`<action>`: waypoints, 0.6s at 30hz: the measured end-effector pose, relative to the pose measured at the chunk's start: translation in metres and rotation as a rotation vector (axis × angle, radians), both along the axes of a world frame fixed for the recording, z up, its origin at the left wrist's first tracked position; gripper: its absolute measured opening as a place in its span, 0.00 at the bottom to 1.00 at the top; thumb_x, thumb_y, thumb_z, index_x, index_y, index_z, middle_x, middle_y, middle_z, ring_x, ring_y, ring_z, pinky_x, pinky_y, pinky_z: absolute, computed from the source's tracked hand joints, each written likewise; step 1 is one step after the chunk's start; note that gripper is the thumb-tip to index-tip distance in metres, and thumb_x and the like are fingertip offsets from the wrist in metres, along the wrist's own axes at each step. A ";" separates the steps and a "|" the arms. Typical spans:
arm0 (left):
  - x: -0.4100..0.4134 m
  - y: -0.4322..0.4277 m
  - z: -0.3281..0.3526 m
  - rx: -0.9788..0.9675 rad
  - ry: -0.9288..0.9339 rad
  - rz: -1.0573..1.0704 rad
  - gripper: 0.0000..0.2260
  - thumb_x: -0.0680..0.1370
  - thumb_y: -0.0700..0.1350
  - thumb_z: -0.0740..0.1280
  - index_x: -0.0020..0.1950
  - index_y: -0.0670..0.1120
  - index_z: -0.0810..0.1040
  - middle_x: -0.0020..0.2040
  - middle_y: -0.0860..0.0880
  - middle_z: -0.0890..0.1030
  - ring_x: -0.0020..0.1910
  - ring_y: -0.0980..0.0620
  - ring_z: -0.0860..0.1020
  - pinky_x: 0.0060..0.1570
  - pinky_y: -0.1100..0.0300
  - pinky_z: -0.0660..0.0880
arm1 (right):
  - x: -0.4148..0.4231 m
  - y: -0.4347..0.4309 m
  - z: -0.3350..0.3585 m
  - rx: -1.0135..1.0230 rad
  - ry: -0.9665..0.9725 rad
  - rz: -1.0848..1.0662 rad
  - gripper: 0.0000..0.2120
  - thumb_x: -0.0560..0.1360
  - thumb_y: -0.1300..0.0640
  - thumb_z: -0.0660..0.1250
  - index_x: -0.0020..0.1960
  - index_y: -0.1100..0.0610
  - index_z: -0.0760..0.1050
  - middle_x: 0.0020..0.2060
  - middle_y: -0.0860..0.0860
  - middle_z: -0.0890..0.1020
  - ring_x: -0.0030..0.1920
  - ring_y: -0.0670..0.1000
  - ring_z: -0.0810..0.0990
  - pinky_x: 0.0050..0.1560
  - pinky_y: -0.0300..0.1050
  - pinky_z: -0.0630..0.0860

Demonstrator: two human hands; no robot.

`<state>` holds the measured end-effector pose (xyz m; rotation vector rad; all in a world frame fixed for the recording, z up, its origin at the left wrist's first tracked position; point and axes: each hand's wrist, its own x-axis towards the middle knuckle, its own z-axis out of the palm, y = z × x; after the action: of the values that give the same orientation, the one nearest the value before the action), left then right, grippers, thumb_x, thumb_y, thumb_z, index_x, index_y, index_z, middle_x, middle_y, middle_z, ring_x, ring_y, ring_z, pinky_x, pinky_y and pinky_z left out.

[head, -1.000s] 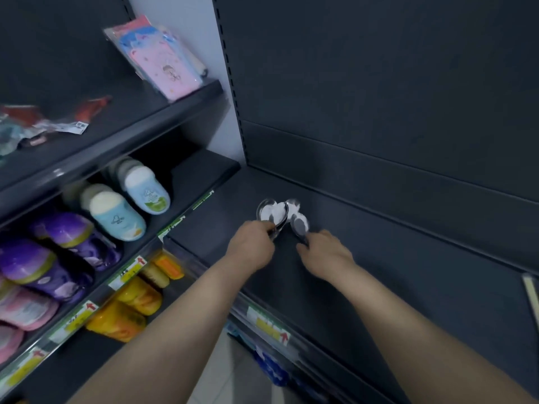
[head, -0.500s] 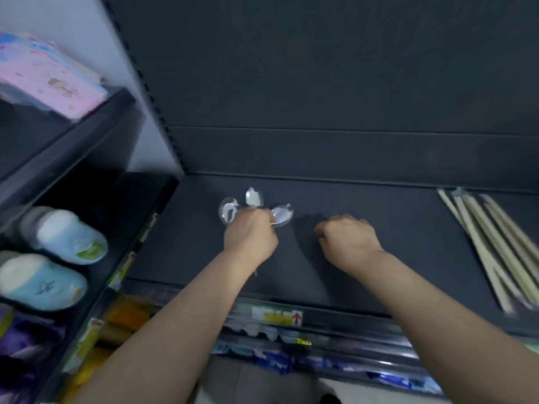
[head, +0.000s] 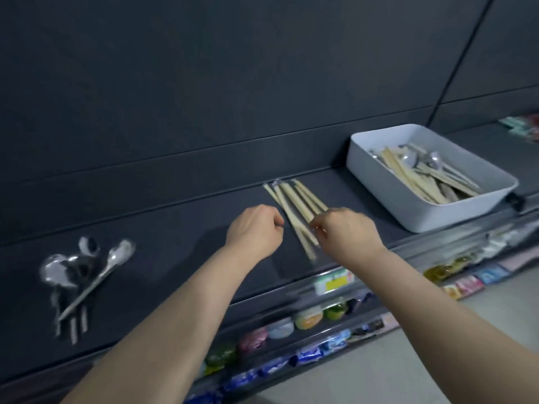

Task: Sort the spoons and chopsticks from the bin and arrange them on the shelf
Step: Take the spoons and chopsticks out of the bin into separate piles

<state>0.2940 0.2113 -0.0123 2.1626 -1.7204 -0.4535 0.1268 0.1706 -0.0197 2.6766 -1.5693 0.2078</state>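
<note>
Several metal spoons [head: 84, 269] lie in a loose heap at the left of the dark shelf [head: 180, 258]. A bundle of pale wooden chopsticks [head: 291, 205] lies mid-shelf, pointing away from me. My left hand [head: 253, 228] hovers just left of the bundle with its fingers curled and nothing in it. My right hand [head: 347, 233] is over the bundle's right side, its curled fingertips pinching at the chopsticks. A white bin [head: 408, 217] at the right holds more chopsticks and spoons mixed together.
The shelf's front rail carries a yellow price tag [head: 335, 282]. Lower shelves hold small coloured packets and cups [head: 306, 317]. A dark back panel rises behind the shelf. More goods sit at the far right [head: 522, 128].
My left hand has let go of the spoons, which now lie at the left. Both hands and my view have moved right to the chopsticks, and the bin has come into view.
</note>
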 end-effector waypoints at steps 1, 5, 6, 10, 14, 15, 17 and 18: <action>-0.023 -0.012 0.002 -0.010 0.008 -0.013 0.10 0.78 0.45 0.64 0.55 0.55 0.82 0.56 0.54 0.81 0.55 0.50 0.79 0.52 0.56 0.77 | -0.025 -0.008 0.002 -0.026 -0.003 -0.020 0.13 0.77 0.56 0.60 0.54 0.46 0.80 0.49 0.50 0.80 0.53 0.55 0.77 0.40 0.44 0.69; -0.120 -0.059 0.008 -0.048 0.036 -0.074 0.08 0.77 0.45 0.66 0.50 0.55 0.83 0.53 0.54 0.83 0.54 0.50 0.80 0.54 0.55 0.77 | -0.125 -0.041 0.010 -0.077 -0.034 -0.112 0.13 0.75 0.57 0.59 0.53 0.48 0.80 0.48 0.50 0.80 0.52 0.55 0.77 0.40 0.45 0.72; -0.142 -0.071 0.010 -0.060 0.041 -0.085 0.08 0.76 0.46 0.65 0.50 0.56 0.83 0.52 0.54 0.83 0.54 0.49 0.80 0.54 0.54 0.77 | -0.148 -0.049 0.011 -0.087 -0.054 -0.134 0.13 0.76 0.57 0.59 0.53 0.47 0.80 0.49 0.49 0.80 0.53 0.55 0.77 0.42 0.46 0.73; -0.211 -0.106 0.017 -0.080 0.073 -0.110 0.09 0.77 0.46 0.64 0.52 0.56 0.81 0.51 0.54 0.82 0.52 0.49 0.80 0.52 0.51 0.78 | -0.219 -0.079 0.016 -0.076 -0.157 -0.201 0.16 0.77 0.58 0.58 0.57 0.45 0.80 0.52 0.46 0.81 0.56 0.52 0.76 0.44 0.46 0.76; -0.241 -0.138 0.023 -0.102 0.042 -0.122 0.11 0.78 0.44 0.63 0.56 0.53 0.81 0.53 0.54 0.82 0.53 0.50 0.79 0.50 0.52 0.79 | -0.253 -0.110 0.017 -0.069 -0.164 -0.219 0.16 0.77 0.59 0.58 0.57 0.46 0.80 0.52 0.45 0.82 0.56 0.50 0.76 0.42 0.44 0.75; -0.245 -0.147 0.024 -0.109 0.040 -0.120 0.11 0.78 0.44 0.63 0.57 0.53 0.81 0.54 0.54 0.82 0.53 0.50 0.79 0.50 0.53 0.78 | -0.258 -0.119 0.016 -0.074 -0.167 -0.224 0.16 0.77 0.59 0.59 0.57 0.46 0.80 0.52 0.45 0.82 0.55 0.50 0.77 0.40 0.43 0.75; -0.249 -0.165 0.026 -0.106 0.024 -0.119 0.12 0.78 0.44 0.63 0.58 0.53 0.80 0.55 0.54 0.82 0.53 0.51 0.79 0.48 0.55 0.77 | -0.263 -0.138 0.015 -0.082 -0.166 -0.233 0.15 0.77 0.59 0.60 0.55 0.46 0.81 0.50 0.45 0.82 0.53 0.50 0.78 0.37 0.41 0.70; -0.251 -0.175 0.026 -0.101 0.002 -0.125 0.12 0.78 0.44 0.62 0.59 0.53 0.80 0.55 0.54 0.81 0.53 0.51 0.79 0.47 0.55 0.77 | -0.264 -0.149 0.014 -0.078 -0.160 -0.236 0.15 0.76 0.59 0.60 0.55 0.45 0.81 0.49 0.45 0.83 0.52 0.51 0.78 0.36 0.41 0.68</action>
<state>0.0433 0.0364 0.0137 1.9917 -1.8437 -0.3913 -0.1376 0.0215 -0.0055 2.4427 -1.8619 0.4734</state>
